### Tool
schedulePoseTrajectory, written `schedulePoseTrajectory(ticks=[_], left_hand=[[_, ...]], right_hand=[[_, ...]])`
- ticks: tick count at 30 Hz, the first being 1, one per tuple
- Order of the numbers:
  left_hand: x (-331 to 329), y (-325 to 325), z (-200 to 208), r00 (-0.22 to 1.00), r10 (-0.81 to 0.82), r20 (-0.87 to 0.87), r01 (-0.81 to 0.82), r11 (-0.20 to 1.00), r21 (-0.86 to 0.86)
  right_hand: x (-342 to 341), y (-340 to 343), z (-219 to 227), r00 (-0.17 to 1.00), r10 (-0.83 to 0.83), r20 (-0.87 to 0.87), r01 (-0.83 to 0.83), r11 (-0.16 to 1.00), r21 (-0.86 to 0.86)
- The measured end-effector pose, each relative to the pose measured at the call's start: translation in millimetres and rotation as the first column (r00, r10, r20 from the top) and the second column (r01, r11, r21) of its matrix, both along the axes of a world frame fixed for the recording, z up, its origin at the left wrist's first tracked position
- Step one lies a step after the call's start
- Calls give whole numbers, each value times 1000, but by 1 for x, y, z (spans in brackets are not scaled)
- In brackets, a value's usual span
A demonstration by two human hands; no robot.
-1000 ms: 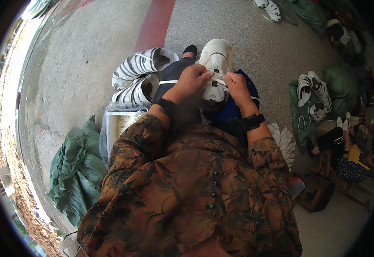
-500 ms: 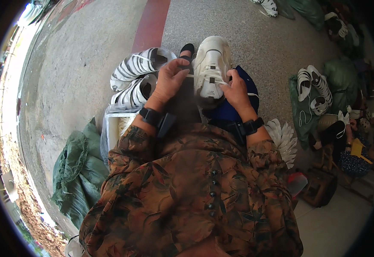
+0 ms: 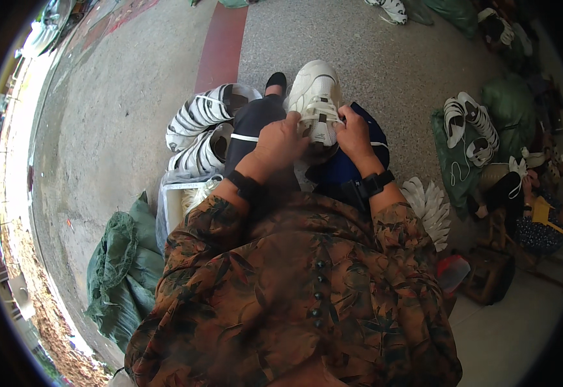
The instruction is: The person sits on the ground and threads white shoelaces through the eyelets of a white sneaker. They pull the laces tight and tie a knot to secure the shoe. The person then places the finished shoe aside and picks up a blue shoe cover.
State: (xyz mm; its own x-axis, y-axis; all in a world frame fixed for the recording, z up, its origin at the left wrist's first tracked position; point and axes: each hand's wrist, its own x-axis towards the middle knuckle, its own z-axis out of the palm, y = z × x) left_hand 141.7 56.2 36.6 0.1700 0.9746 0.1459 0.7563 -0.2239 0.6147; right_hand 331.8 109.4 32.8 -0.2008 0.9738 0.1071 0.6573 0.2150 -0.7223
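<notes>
A white sneaker [image 3: 319, 80] rests on my lap, toe pointing away from me. Pale shoelace [image 3: 320, 108] strands cross its tongue in the lower eyelets. My left hand [image 3: 281, 140] is closed at the sneaker's left eyelet edge, with its fingertips pinched by the lace and partly hidden. On the opposite edge, my right hand [image 3: 355, 132] is closed too, thumb and index finger pinching at the lace. The sneaker's heel end sits low between both wrists, over dark blue cloth [image 3: 377, 132].
Left of my leg, striped white shoes [image 3: 194, 122] stand beside a white lined box [image 3: 173, 203] and a green sack [image 3: 126, 258]. At right are a fan of white laces [image 3: 425, 209], more striped shoes [image 3: 472, 126] on green sacking, and another person's hand [image 3: 528, 184].
My left hand has moved right and in from beside the sneaker to its eyelet edge. More lace now lies across the tongue. My right hand stays at the right edge.
</notes>
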Motion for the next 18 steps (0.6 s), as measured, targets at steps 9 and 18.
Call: schedulePoseTrajectory(ticks=[9,18], left_hand=[[3,0,7,1000,-4,26,6,996,-91],[-19,3,12,983,21,184,-49,987,152]], right_hand=[[3,10,-10,994,71,86,-75,996,38],[27,-13,8,964,122,238,-204,910,361]])
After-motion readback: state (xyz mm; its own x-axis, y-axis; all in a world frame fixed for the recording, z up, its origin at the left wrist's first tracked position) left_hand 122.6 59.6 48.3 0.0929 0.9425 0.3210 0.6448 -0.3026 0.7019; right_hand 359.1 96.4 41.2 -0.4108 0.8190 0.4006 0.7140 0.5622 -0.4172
